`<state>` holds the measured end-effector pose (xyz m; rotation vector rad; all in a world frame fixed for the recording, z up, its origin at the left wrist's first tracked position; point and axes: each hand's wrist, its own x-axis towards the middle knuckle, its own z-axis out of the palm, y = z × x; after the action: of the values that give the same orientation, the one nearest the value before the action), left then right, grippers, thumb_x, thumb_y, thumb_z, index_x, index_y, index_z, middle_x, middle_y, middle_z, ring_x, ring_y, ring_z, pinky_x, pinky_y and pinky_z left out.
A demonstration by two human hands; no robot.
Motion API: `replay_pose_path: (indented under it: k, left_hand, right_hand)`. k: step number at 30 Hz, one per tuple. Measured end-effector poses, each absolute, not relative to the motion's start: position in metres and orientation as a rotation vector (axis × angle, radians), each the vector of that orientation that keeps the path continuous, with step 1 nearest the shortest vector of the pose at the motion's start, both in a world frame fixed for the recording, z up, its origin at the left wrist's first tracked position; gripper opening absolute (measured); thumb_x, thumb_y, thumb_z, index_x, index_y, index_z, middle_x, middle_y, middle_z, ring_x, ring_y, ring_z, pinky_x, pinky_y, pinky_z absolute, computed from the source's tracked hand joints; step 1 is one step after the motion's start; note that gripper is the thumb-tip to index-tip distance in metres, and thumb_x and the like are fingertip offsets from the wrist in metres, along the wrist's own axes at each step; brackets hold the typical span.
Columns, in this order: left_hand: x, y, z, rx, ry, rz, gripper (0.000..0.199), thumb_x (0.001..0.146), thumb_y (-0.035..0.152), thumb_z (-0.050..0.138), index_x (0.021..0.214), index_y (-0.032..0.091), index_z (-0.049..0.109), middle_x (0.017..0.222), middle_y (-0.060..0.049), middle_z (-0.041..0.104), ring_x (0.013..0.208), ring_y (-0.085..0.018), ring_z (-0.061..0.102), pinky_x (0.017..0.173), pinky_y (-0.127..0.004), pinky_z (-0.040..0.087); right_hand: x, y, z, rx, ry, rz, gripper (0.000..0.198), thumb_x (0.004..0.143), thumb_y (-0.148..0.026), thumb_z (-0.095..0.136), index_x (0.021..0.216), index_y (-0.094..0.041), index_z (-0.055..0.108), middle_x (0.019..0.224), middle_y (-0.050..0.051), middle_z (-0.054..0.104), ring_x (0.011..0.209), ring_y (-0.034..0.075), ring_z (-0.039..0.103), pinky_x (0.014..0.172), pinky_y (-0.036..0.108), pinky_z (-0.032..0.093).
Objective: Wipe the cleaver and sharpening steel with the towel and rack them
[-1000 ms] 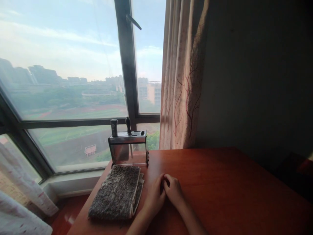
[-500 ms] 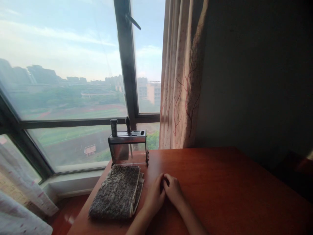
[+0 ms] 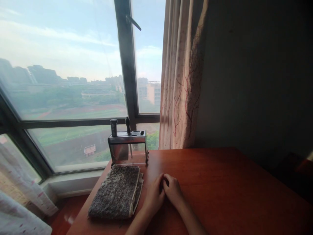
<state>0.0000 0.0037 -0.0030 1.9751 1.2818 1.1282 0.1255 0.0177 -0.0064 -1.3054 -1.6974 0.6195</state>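
Observation:
My left hand [image 3: 155, 192] and my right hand [image 3: 172, 190] rest together on the wooden table, touching at the curled fingers with a small dark gap between them. Nothing shows in either hand, though the fingertips are partly hidden. Just left of my left hand lies a folded grey-brown fleecy cloth [image 3: 114, 192] with a pale edge. Behind the cloth, near the table's far left corner, stands a knife block [image 3: 127, 139] with clear sides. Two dark handles stick up from its top, and a broad blade is visible inside.
The reddish-brown table [image 3: 220, 182] stretches off to the right. A window [image 3: 73, 81] fills the left and back, with a patterned curtain [image 3: 181, 81] beside it. Another light curtain [image 3: 22, 209] hangs at the lower left, and a dark wall [image 3: 249, 81] rises on the right.

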Motion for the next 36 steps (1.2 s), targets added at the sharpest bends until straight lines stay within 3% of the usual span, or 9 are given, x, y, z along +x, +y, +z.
replay_pose_path:
  k: [13,36]
  left_hand:
    - [-0.0003,0.0039,-0.005,2.027,1.297,1.102,0.055,0.073,0.006,0.047,0.128,0.009,0.055,0.127,-0.017,0.063,0.118,-0.026,0.058,0.102,-0.042,0.044]
    - [-0.0023,0.0,-0.0018,2.28,1.431,0.855,0.06,0.076,0.006,0.043,0.136,0.01,0.046,0.134,-0.016,0.058,0.125,-0.023,0.051,0.108,-0.039,0.038]
  right_hand:
    - [0.1258,0.0162,-0.0051,-1.294,-1.693,0.639,0.024,0.082,-0.014,0.044,0.087,-0.018,0.067,0.085,0.008,0.073,0.08,0.023,0.068,0.072,0.029,0.049]
    - [0.1256,0.0184,-0.0071,-1.316,-1.726,0.617,0.026,0.083,-0.013,0.042,0.089,-0.019,0.067,0.089,0.008,0.073,0.084,0.021,0.068,0.076,0.026,0.048]
